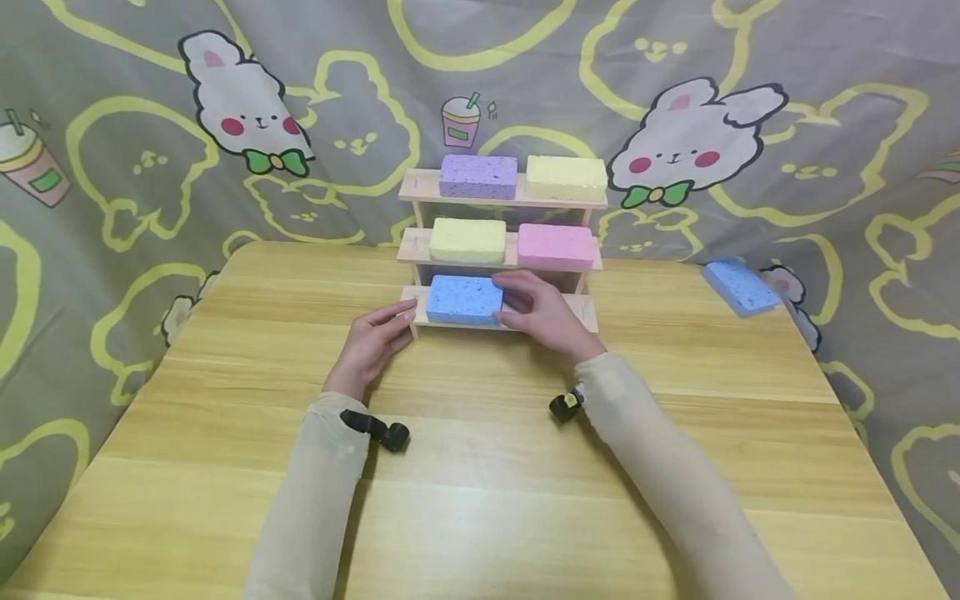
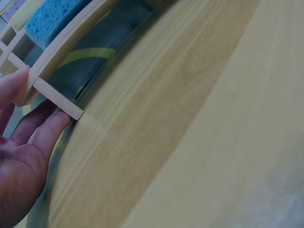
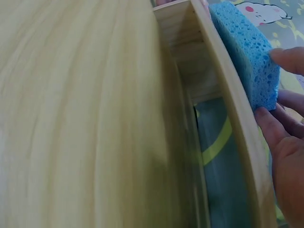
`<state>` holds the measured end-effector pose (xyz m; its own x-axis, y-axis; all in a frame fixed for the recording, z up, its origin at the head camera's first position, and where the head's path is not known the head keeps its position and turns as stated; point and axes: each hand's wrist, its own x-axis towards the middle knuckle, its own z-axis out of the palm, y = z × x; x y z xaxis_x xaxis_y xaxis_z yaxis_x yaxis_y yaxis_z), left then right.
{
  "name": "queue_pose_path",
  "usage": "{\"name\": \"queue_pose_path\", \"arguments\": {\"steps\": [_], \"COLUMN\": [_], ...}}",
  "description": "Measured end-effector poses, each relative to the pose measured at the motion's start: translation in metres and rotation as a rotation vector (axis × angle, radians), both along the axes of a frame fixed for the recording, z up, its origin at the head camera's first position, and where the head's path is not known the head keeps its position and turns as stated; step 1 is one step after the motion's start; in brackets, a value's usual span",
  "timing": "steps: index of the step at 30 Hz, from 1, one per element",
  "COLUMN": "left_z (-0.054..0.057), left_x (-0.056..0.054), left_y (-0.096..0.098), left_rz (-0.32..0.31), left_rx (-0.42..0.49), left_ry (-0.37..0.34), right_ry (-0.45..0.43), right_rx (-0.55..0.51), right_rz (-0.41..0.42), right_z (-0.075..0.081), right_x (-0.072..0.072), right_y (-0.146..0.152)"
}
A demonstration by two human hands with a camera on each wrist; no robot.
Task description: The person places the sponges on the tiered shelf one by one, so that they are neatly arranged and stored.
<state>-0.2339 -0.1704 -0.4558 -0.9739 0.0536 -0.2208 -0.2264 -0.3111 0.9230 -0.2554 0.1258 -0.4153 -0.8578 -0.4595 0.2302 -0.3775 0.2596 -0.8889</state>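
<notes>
A blue sponge [image 1: 463,300] lies on the lowest tier of a three-tier wooden rack [image 1: 585,315]. My right hand [image 1: 551,317] pinches its right end; in the right wrist view thumb and fingers meet the corners of the sponge [image 3: 247,52]. At the left end of that tier, my left hand [image 1: 371,340] holds the rack. Seen from the left wrist, the thumb lies at the board's end and the fingers are around the rack's leg [image 2: 59,99]. The middle tier bears a yellow sponge [image 1: 467,241] and a pink sponge [image 1: 556,247].
On the top tier sit a purple sponge [image 1: 477,177] and another yellow sponge [image 1: 566,178]. A second blue sponge [image 1: 741,287] lies at the far right edge of the wooden table [image 1: 465,500]. Behind the rack hangs a patterned grey curtain [image 1: 517,75].
</notes>
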Motion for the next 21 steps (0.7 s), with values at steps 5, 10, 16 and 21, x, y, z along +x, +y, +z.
{"name": "queue_pose_path", "arguments": {"steps": [5, 10, 16, 21], "left_z": [-0.001, 0.001, 0.002, 0.003], "left_x": [-0.001, -0.001, 0.0, 0.0], "left_y": [0.003, 0.002, 0.001, 0.0], "left_rz": [-0.008, -0.011, -0.018, -0.023], "left_rx": [0.007, -0.018, -0.025, -0.03], "left_ry": [0.002, -0.005, -0.011, -0.015], "right_ry": [0.104, 0.168, 0.151, 0.13], "right_rx": [0.12, 0.111, 0.078, 0.05], "right_rz": [-0.047, -0.06, -0.075, -0.114], "right_z": [-0.002, -0.001, 0.0, 0.003], "right_x": [0.0, 0.004, 0.01, 0.014], "right_y": [0.002, 0.008, 0.019, 0.027]}}
